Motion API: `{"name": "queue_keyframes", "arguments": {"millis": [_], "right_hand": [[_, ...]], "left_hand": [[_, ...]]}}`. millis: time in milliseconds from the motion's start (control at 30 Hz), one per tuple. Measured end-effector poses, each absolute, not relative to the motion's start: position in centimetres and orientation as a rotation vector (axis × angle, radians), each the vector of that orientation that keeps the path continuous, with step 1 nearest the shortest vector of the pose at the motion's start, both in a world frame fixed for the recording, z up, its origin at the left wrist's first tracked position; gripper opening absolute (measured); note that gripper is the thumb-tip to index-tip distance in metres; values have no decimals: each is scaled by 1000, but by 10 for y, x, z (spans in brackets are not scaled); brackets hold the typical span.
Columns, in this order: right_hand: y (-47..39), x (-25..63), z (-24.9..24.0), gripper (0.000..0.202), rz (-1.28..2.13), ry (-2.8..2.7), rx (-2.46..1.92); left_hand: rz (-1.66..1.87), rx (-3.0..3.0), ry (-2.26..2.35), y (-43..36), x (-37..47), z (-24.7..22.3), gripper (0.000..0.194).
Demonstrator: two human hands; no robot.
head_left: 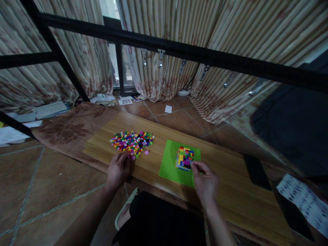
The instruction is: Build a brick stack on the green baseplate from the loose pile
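The sheet [303, 201] off the table's right end carries rows of dark printed marks, too small to read; the booklet [125, 101] on the floor by the window shows blocky dark print on white, likewise unreadable. A small white paper [168, 109] lies on the floor tiles past the far edge of the table [230, 181]. Black bars [179, 48] cross the view in front of the striped curtains [166, 20], with metal clips [161, 58] hanging along one of them. On the table, a black slab [257, 172] lies at the far edge towards the right end. The brick pile [132, 141], many-coloured and loose, spreads over the left part, with one pink brick [146, 152] just beside it. The green baseplate [171, 164] lies around the middle, reaching towards the near edge, and the brick build [185, 158], mostly yellow, red and blue on top, stands on it. The left hand [119, 171] is at the pile's near side, fingers bent and close together; whether its grip holds a brick cannot be told. The right hand [206, 179] reaches over the baseplate's right side, its grip pinched on a tiny pale piece [192, 163] at the build's near right corner.
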State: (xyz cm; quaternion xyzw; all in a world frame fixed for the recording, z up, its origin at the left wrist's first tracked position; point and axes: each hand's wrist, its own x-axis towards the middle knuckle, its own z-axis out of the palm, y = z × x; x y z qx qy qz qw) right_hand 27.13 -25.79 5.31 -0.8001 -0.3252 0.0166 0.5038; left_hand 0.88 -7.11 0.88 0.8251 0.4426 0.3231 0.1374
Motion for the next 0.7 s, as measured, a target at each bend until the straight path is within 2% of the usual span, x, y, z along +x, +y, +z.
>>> {"name": "queue_keyframes", "arguments": {"millis": [400,700], "right_hand": [[-238,266,51,28,-181,-1109,-2076],[-239,265,49,26,-161,-1083,-2058]], "left_hand": [[923,2407,1256,-74,8,13,27],[974,2436,1222,-73,8,10,24]]}}
